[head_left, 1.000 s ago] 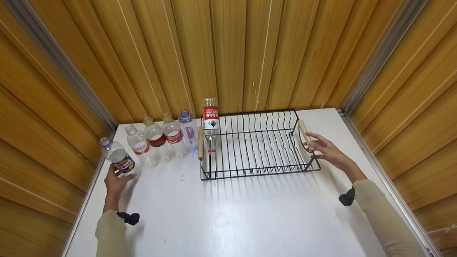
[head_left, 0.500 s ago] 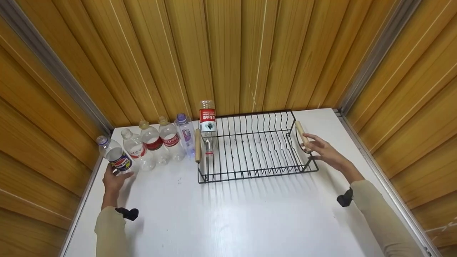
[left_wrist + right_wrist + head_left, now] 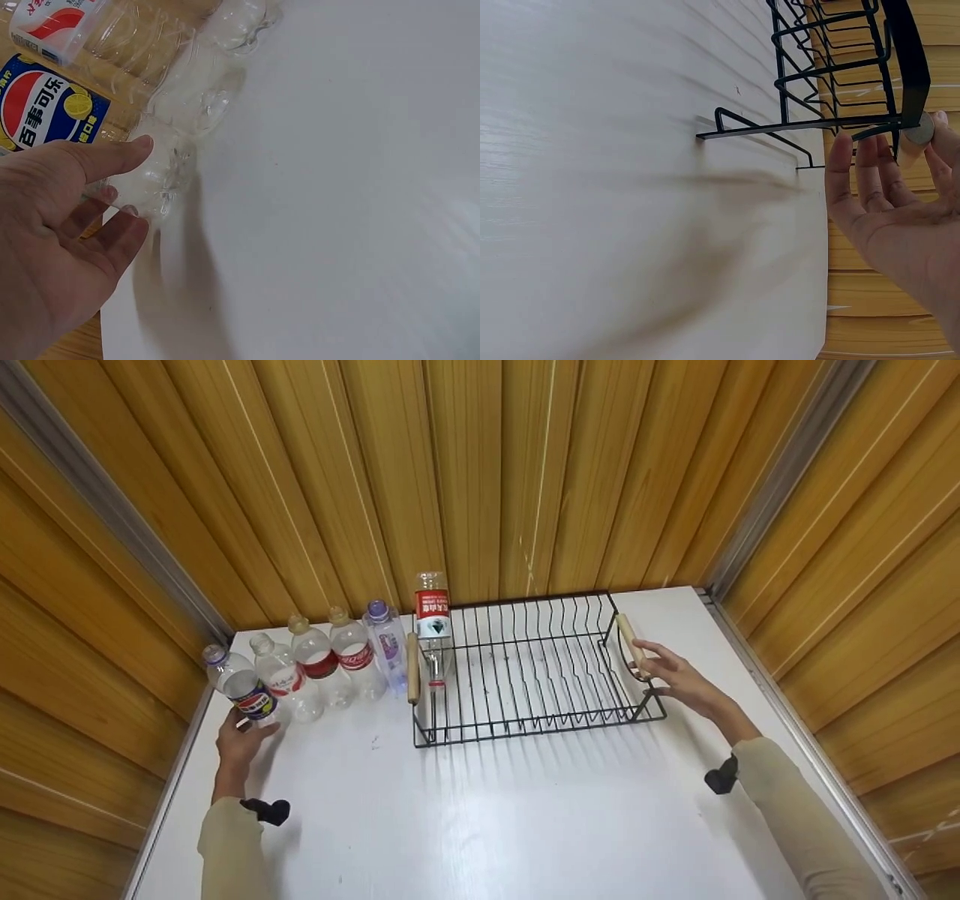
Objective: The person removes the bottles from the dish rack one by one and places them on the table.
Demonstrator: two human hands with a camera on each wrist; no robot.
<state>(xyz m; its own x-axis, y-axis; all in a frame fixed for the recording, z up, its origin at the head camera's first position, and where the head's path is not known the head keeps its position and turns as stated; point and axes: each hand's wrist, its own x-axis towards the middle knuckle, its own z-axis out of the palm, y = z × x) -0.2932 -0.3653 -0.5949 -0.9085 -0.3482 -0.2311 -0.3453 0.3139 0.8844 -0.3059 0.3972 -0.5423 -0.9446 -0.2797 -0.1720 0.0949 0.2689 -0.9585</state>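
Observation:
In the head view my left hand (image 3: 238,742) holds the lower part of a clear plastic Pepsi bottle (image 3: 253,701) with a dark blue label, standing at the left end of a row. The left wrist view has the thumb (image 3: 124,157) against the bottle near its base, with the fingers curled on the other side. Over at the right, my right hand (image 3: 679,679) grips the wooden handle (image 3: 634,641) of a black wire dish rack (image 3: 540,729). Seen from the right wrist, its fingers (image 3: 874,176) bend up beneath the handle's end. A clear bottle with a red-and-white label (image 3: 433,611) lies neck-forward inside the rack's left end.
Beside the Pepsi bottle stand several empty bottles: one with a white-and-red label (image 3: 287,681), two red-labelled ones (image 3: 320,664), and a purple-capped one (image 3: 388,645) near the rack's left handle (image 3: 412,667). Wood-patterned walls (image 3: 472,472) enclose the white table (image 3: 480,825) at back and sides.
The head view has shifted slightly, so the rack and bottles appear a little further left and lower. The Pepsi bottle and the white-and-red-labelled one now look closer together. Both hands keep their holds.

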